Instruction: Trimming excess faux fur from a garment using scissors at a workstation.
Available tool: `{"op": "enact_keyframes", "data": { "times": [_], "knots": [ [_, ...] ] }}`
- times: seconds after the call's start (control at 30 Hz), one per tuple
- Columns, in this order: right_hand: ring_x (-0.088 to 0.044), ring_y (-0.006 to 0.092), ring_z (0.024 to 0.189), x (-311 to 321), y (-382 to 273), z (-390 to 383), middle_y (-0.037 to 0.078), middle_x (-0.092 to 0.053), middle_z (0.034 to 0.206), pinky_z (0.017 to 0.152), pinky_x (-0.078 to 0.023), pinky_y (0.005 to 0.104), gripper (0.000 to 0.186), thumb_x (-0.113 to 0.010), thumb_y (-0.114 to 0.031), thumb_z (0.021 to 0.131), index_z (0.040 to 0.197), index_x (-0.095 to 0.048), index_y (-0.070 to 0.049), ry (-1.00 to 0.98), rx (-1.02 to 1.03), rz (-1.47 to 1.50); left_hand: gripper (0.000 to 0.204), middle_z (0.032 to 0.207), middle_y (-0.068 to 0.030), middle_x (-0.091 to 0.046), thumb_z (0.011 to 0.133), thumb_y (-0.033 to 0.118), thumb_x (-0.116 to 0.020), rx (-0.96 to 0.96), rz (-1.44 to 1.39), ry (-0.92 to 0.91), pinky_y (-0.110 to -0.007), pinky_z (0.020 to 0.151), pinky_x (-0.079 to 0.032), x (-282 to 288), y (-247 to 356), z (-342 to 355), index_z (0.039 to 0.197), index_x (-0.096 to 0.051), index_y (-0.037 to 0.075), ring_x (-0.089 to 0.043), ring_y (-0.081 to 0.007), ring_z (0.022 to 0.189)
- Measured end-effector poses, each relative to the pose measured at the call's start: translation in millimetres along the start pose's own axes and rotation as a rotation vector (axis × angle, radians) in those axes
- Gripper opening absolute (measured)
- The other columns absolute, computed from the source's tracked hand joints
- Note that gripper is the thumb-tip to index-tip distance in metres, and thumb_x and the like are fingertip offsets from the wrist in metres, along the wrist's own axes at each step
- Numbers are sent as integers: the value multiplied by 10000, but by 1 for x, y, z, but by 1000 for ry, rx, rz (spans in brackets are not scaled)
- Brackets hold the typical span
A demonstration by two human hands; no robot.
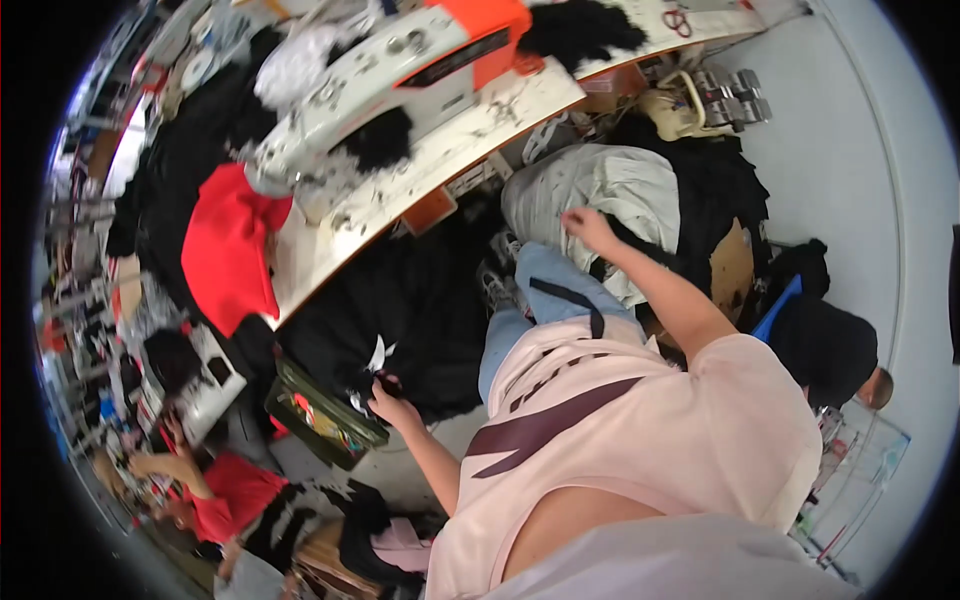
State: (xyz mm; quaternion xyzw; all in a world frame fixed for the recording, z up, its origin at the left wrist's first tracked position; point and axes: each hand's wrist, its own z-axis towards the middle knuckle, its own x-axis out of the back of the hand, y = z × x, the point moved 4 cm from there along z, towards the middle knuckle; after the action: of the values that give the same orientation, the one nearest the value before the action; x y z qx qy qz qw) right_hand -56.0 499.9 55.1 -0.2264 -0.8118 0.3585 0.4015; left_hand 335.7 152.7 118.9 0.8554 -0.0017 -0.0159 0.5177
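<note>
One white-and-black piece (377, 355), too small to identify, sat gripped in the left hand (393, 405), near the green bin (290, 378) at left. Right hand (592, 230) was curled by the pale sack (605, 172); couldn't tell if holding anything. Sewing machine (385, 72) stood far, on the table (305, 260).

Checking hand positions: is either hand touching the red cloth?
No, left hand and right hand are both apart from the red cloth by the sewing machine.
</note>
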Motion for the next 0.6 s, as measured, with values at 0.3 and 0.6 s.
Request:
{"op": "enact_keyframes", "data": {
  "times": [0.3,0.6],
  "knots": [
    [-650,300,814,329,24,228,159,-674,857,723,-496,379,245,-605,-243,848,926,-682,-24,936,130,-250,251,676,-76,-615,956,193,-526,53,788,-701,-251,560,-458,-197,34,-63,813,-528,-14,-574,-122,580],
    [-633,366,811,524,156,439,199,-650,853,700,-498,465,292,-511,-237,878,1033,-625,-17,627,-47,-1421,181,655,-22,-599,923,153,-578,348,1127,-757,-231,456,-392,-278,-33,-43,902,-594,-26,-507,-68,506]
  ]
}}
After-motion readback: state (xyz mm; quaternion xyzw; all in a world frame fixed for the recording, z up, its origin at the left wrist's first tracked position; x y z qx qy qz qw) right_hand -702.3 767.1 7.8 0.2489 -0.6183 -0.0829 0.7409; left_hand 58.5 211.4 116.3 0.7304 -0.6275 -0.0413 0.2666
